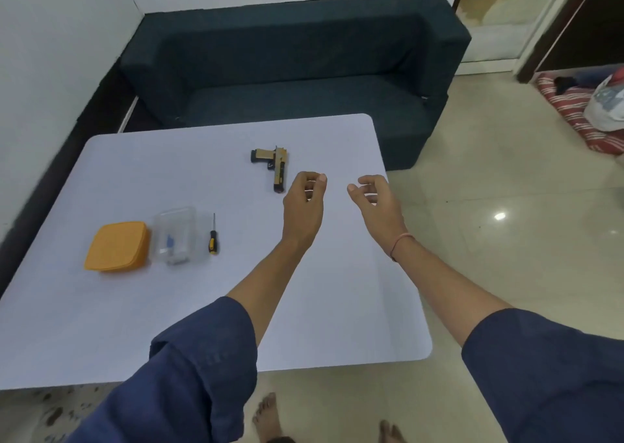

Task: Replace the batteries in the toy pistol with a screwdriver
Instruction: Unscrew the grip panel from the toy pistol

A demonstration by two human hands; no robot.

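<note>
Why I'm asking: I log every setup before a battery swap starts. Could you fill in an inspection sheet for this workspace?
Surface: white table with rounded corners.
Job's things: toy pistol lying flat at the far middle; screwdriver lying just right of a clear container, whose small contents are too blurred to identify.
Clutter: orange lid to the left of the container.
Grippers: left hand and right hand hover near the pistol, fingers loosely curled, holding nothing.
Cables: nothing seen.
Surroundings: dark sofa behind the table; tiled floor; striped bedding at the far right.
</note>
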